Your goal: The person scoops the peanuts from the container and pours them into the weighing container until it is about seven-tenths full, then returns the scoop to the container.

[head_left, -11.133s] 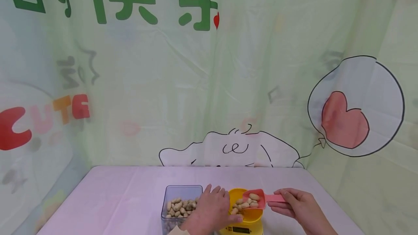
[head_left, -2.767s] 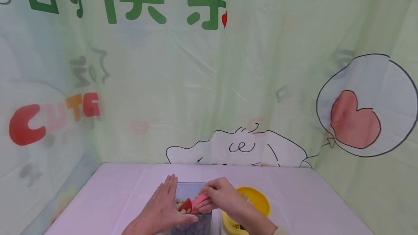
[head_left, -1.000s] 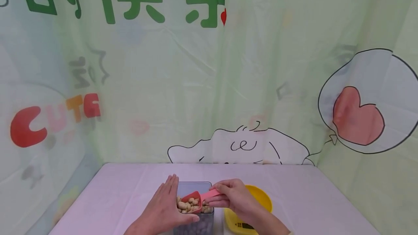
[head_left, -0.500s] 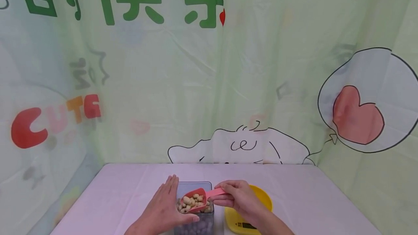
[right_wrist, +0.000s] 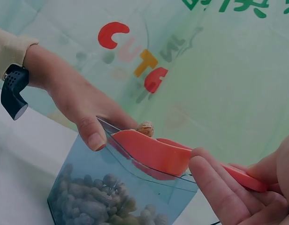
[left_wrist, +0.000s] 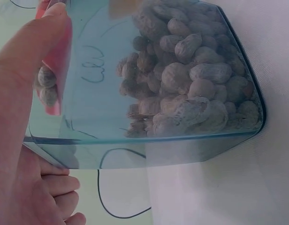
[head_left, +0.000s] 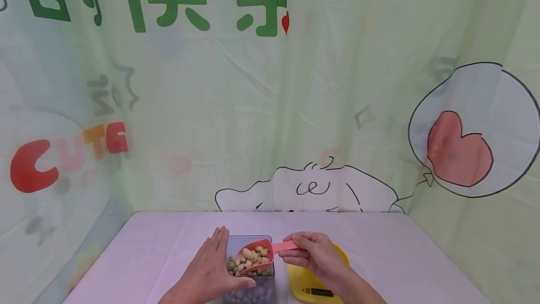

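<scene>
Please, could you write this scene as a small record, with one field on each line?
left hand: rests against the container, fingers straight
right hand: holds the scoop by its handle
scoop: pink-red, loaded with peanuts, at the container's open top
container: clear, more peanuts inside
scale: yellow, right of the container in the head view, partly hidden by the right hand
display: dark, no reading legible
table: pale surface
backdrop: printed curtain with green characters and coloured letters

yellow scale partly hidden, display unreadably small; head view crops the container
</scene>
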Available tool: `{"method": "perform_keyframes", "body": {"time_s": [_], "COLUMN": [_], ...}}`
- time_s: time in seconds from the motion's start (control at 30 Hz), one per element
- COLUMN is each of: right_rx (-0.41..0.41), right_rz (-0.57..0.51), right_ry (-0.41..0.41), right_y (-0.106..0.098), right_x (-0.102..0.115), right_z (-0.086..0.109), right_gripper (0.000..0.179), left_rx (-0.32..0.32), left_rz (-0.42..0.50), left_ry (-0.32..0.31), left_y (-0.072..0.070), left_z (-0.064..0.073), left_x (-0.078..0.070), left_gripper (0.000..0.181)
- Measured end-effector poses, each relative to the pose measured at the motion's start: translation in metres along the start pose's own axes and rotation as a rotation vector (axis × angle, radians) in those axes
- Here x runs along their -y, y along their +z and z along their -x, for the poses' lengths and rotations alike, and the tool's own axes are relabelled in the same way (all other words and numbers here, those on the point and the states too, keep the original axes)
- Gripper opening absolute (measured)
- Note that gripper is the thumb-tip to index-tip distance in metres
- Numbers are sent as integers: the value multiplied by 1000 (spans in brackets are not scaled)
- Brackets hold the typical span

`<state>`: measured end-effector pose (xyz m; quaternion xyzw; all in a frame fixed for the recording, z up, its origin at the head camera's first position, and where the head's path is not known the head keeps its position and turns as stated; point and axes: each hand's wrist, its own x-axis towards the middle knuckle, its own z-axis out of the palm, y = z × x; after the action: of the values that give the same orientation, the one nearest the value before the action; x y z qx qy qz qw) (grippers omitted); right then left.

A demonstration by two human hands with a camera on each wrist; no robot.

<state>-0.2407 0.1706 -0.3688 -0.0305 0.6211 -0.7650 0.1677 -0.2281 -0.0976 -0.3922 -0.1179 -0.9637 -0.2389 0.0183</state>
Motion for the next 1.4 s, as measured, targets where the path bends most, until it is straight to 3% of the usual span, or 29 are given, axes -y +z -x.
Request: {"method": "perform_keyframes", "body": {"time_s": [0.33,0.57,0.97,1.4], "right_rx": [-42,-28,-43,-90], "right_rz": [20,12,-6,-22], "right_ry": [-15,-18,-37,-46], "right_y": [-8,-18,-44,-71], "right_x": [12,18,22,24], "right_z": [8,14,26,37], "right_gripper": [38,41,40,42], "left_rx": [24,35,61,61], "left_rz": [-29,-31,-71,-57], "left_ry": [-6,4,18,115], "left_y": [-2,-3,-8,-15], "left_z": [-1,-2,-2,0], "left_x": [-3,-3,-4,-5], "left_gripper": [133,133,133,133]}}
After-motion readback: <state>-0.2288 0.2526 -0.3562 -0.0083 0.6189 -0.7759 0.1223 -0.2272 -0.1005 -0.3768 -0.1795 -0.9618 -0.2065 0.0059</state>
